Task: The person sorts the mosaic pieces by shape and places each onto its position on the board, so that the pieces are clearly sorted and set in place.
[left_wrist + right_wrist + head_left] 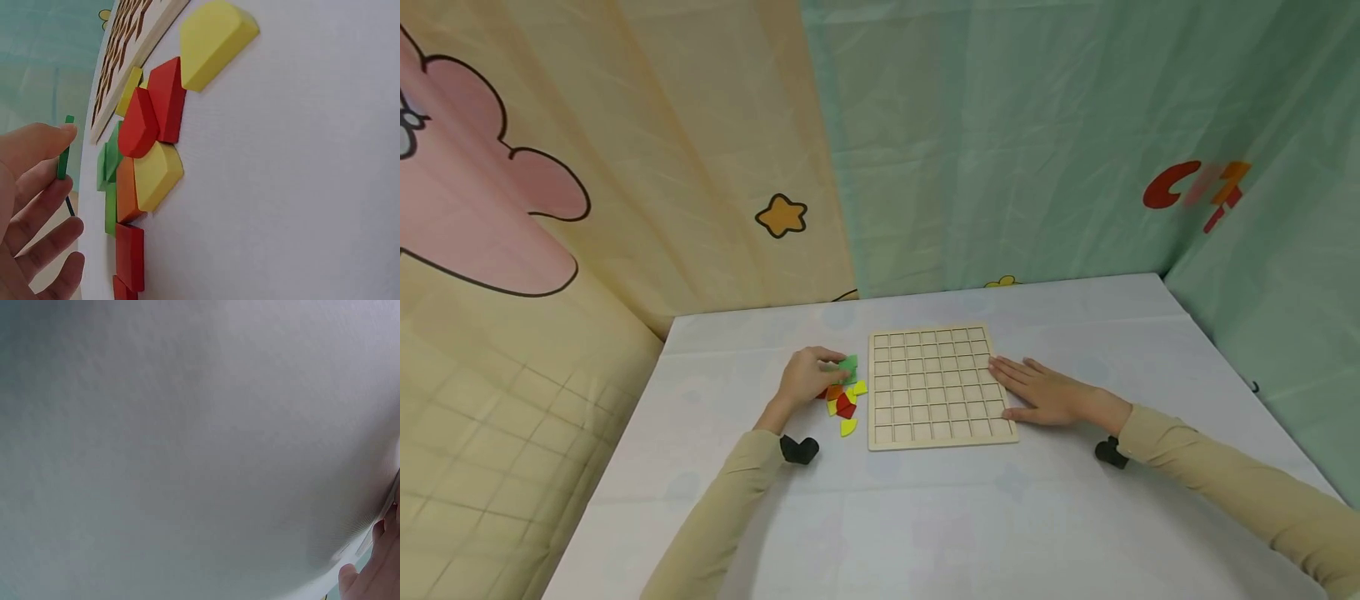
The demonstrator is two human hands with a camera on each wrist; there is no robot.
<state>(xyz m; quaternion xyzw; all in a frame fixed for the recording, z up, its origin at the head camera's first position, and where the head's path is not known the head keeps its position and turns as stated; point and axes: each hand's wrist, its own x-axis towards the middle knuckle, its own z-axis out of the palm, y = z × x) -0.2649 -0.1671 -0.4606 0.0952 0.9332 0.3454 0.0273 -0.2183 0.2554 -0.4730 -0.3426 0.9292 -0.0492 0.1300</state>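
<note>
Between thumb and forefinger, my left hand (805, 377) pinches a thin green tile (64, 164), seen edge-on in the left wrist view and raised above the table. Just below it lies a loose cluster of tiles: a red tile (139, 125) on top, an orange tile (127, 190), a green tile (114, 153) and a rounded yellow tile (215, 40) among them. A square wooden grid board (934, 387) lies right of the cluster, its cells bare. On its right edge rest the straight fingers of my right hand (1048, 392).
The white-covered table (925, 525) carries the board and tiles. Printed curtains (910, 150) hang behind it and at both sides. A black wrist mount (799, 450) sits by the left sleeve, another (1109, 453) by the right.
</note>
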